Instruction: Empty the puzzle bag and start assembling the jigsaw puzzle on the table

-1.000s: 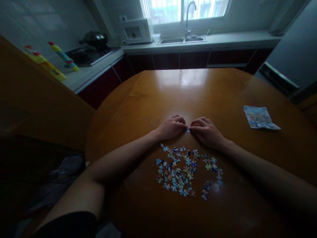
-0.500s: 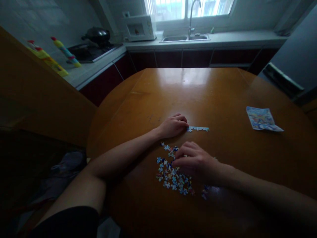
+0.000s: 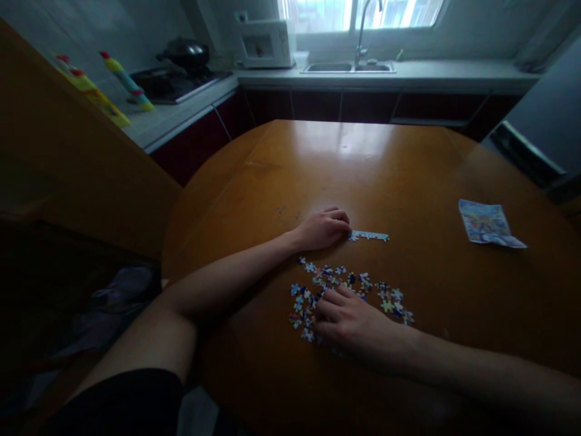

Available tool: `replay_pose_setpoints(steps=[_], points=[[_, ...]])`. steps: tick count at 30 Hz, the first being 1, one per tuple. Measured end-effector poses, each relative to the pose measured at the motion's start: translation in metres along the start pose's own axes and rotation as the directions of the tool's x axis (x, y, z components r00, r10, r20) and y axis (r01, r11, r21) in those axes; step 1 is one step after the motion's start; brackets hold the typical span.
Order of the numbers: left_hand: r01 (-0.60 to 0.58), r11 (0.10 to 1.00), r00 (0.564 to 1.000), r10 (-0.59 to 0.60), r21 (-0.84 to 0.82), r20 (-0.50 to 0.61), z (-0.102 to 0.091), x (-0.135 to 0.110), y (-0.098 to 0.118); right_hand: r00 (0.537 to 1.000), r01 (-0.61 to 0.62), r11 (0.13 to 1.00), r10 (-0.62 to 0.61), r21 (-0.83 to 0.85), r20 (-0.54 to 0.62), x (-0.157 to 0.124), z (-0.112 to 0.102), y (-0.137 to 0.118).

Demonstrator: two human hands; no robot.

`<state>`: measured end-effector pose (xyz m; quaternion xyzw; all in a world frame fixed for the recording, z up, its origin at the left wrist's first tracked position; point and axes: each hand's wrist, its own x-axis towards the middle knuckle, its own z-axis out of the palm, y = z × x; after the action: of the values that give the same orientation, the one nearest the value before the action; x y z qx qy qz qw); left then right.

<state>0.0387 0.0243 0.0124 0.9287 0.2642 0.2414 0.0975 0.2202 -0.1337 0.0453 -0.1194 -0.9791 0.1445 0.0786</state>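
Note:
A short joined strip of puzzle pieces [image 3: 370,235] lies on the round wooden table [image 3: 408,175]. My left hand [image 3: 323,229] rests curled on the table, its fingertips touching the strip's left end. A scatter of several loose puzzle pieces [image 3: 358,283] lies nearer to me. My right hand [image 3: 349,320] lies on the left part of that scatter, fingers bent down onto the pieces; what is under them is hidden.
A printed picture sheet [image 3: 488,223] lies at the table's right. Beyond the table runs a kitchen counter with a sink [image 3: 349,67], a microwave [image 3: 265,43], a stove with a pot [image 3: 184,56] and coloured bottles [image 3: 124,82]. A wooden panel [image 3: 68,157] stands at the left.
My right hand left the strip, moved toward me and settled on the loose pieces, sliding lower left. The left hand has stayed at the strip's end.

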Motion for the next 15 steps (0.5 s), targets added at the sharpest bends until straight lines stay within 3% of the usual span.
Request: replay_pose_setpoints(steps=[6, 10, 12, 15], points=[[0.006, 1.000, 1.000, -0.006, 0.001, 0.009, -0.001, 0.001, 0.002, 0.999, -0.025, 0.999, 0.024, 0.022, 0.027, 0.001, -0.007, -0.005], [-0.001, 1.000, 1.000, 0.001, -0.006, 0.003, -0.002, 0.000, 0.002, 0.999, 0.034, 0.988, -0.039, 0.149, 0.031, 0.000, -0.013, -0.005], [-0.014, 1.000, 1.000, 0.014, -0.017, -0.004, -0.002, -0.001, 0.001, 0.999, 0.042, 0.962, -0.036, 0.270, -0.028, -0.002, -0.017, -0.002], [-0.018, 1.000, 1.000, 0.018, -0.019, -0.011, -0.003, -0.001, 0.001, 0.964, 0.005, 0.877, 0.124, 0.480, -0.236, -0.005, -0.023, 0.009]])
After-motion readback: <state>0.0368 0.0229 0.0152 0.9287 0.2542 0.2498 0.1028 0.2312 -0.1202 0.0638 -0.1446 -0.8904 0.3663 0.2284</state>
